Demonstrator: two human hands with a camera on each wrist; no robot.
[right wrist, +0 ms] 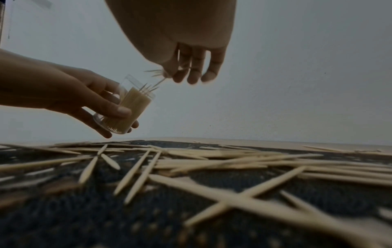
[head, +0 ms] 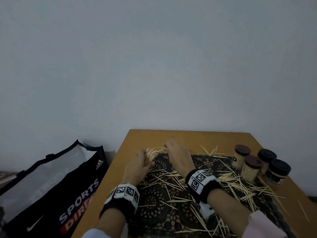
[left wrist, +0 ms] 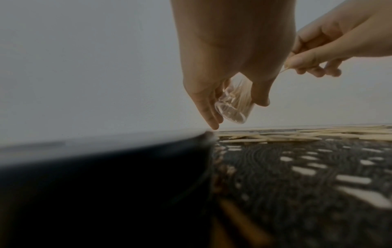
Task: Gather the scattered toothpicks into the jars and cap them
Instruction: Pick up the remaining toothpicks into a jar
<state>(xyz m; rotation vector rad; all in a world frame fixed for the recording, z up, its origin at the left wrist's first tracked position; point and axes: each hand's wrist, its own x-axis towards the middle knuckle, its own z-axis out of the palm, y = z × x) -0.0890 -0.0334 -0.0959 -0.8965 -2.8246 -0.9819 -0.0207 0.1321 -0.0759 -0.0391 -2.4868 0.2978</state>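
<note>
A bare grey wall backs a small wooden table with a dark lace mat over most of it. Toothpicks lie scattered across the mat, thickest toward the right, where four capped jars stand close together near the table's right edge. A sports bag sits on the floor to the left.

The left hand wraps an open jar — clear, tilted toward the other hand, lifted off the mat and already packed nearly full. The right hand pinches a few picks between thumb and fingertips, their points just at the jar's mouth.

The risks, as I judge them:

- The jar is so full that the new picks may jam against the points already standing inside and splay out instead of sliding down.
- The tilt matters too: lean it further and the loose top layer could slip out onto the mat.
- The pinch is light and the picks are fanned — one could drop before it reaches the mouth.
- If the picks stand proud of the rim, a cap may not seat. No loose cap is visible for this jar.
- Much is still scattered, so a sweeping wrist near the capped jars could knock one over.
</note>
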